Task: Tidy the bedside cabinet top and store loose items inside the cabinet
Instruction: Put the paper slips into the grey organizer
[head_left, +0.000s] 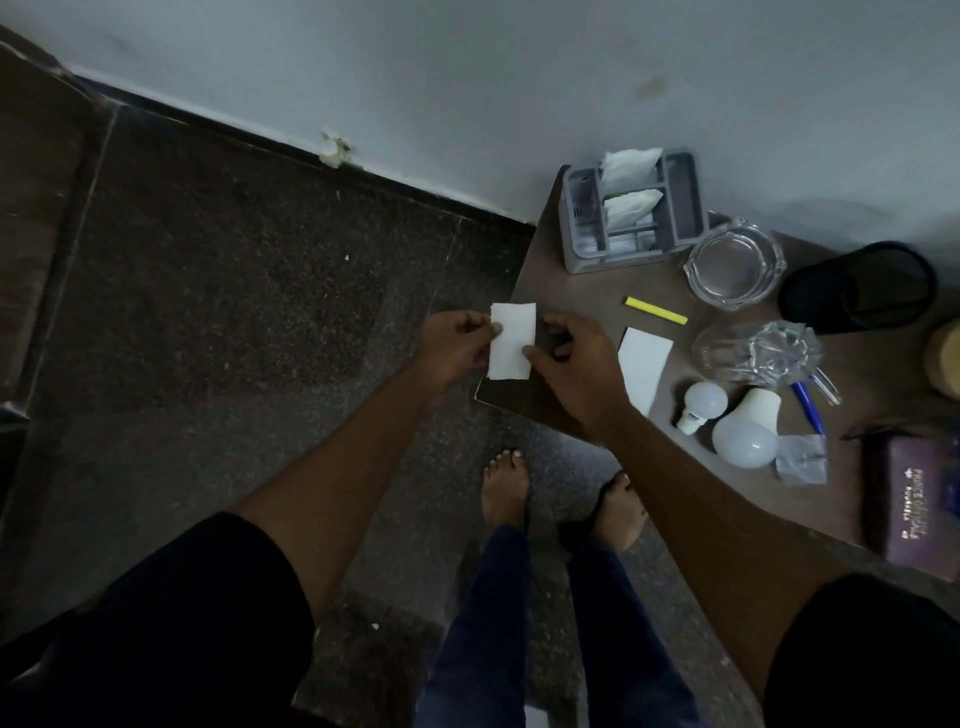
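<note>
A small white paper slip (511, 340) is held between both hands at the left corner of the brown cabinet top (582, 291). My left hand (454, 345) pinches its left edge and my right hand (579, 364) pinches its lower right edge. A second white slip (644, 366) lies flat on the top just right of my right hand, with a yellow strip (655, 310) beyond it. Two white bulbs, a small bulb (701, 405) and a large bulb (748, 434), lie near a blue pen (810, 408).
A grey divided organiser (685, 200) with sachets stands at the back by the wall. A glass ashtray (735, 267), a tipped glass piece (758, 353), a black mesh cup (857, 288), a clear plastic packet (802, 460) and a dark maroon booklet (917, 506) crowd the right side. Dark stone floor lies left.
</note>
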